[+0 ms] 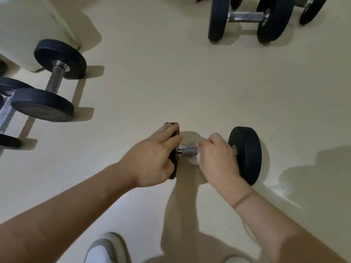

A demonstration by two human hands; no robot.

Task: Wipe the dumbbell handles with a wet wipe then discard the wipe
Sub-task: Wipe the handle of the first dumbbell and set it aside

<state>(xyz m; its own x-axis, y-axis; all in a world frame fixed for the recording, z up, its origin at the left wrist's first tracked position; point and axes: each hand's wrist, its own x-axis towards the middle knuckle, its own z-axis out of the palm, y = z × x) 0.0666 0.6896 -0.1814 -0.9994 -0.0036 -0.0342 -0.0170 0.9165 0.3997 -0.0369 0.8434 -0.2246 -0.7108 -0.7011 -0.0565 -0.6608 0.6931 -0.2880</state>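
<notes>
1. The job is partway done, I think. The dumbbell [245,154] lies on the floor [152,82], near the middle of the part I can see.
2. The left hand [153,158] holds the left weight. Its fingers [171,130] curl over the rim, maybe to stop it rolling.
3. The right hand [218,158] has its fingers clamped round the wet wipe [195,160] and the handle [190,149], close to the right weight.
4. The bit of handle by the left weight is bare. I cannot tell if it is clean.
5. The other dumbbells [247,17] wait toward the far and left sides of the floor. The wipe is not thrown away yet.
6. The weights are black, round and dull, like rubber. The handle is shiny grey metal. The wipe is white and crumpled. The floor is smooth and cream.
</notes>
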